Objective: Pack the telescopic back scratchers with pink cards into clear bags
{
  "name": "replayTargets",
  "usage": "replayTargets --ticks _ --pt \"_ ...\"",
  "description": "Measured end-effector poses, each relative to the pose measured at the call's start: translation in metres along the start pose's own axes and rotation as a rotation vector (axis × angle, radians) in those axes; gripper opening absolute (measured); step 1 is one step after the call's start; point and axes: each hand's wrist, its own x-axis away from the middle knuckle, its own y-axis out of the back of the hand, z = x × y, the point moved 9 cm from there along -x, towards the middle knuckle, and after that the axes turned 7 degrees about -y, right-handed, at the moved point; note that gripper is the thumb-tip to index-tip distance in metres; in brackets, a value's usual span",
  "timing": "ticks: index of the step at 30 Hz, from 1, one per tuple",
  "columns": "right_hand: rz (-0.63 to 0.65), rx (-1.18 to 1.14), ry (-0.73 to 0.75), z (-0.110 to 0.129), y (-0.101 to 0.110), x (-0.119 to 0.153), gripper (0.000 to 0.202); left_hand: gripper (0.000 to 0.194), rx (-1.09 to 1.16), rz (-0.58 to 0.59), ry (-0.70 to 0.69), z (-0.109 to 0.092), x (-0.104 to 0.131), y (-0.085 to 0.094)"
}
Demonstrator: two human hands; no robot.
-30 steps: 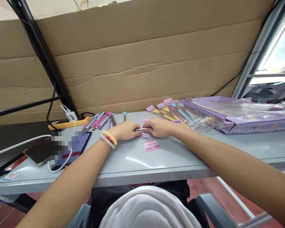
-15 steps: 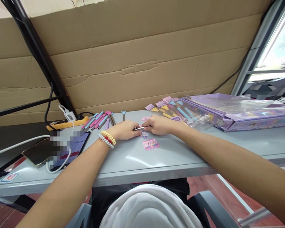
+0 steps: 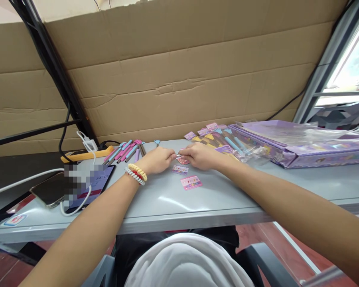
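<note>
Over the middle of the grey table (image 3: 167, 205), my left hand (image 3: 159, 160) and my right hand (image 3: 202, 156) nearly meet. Both are closed on the ends of one thin silvery rod (image 3: 178, 155); most of it is hidden by the fingers. Just below the hands lie a small purple-and-white card (image 3: 180, 170) and a larger pink card (image 3: 191, 182). A reddish card (image 3: 183, 160) shows beside my right fingertips. Bracelets circle my left wrist.
Pink and blue pens (image 3: 126, 150) lie left of my hands. Bagged hand-topped pens (image 3: 233, 141) and a purple box (image 3: 314, 155) are at the right. A phone (image 3: 49, 189), a tablet (image 3: 98, 181) and white cables are at the left. Cardboard (image 3: 182, 67) stands behind.
Both hands have moved slightly up and away from me. The rod between them shows less, and the small purple-and-white card is now uncovered. The view has shifted slightly.
</note>
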Motion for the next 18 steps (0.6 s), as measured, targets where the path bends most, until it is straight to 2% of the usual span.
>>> replayTargets --ticks 5,11,18 --pt "-0.011 0.005 0.020 0.0042 0.0003 -0.0010 0.019 0.036 -0.009 -0.012 -0.008 0.0000 0.0002 -0.0004" --pt "0.056 -0.074 -0.007 0.0023 0.0017 0.0034 0.024 0.038 0.005 -0.002 -0.013 -0.0010 0.0009 0.0000" --pt "0.034 -0.065 -0.032 -0.0012 0.0051 0.0059 0.026 0.037 0.009 -0.021 -0.029 -0.0017 0.0006 0.0017"
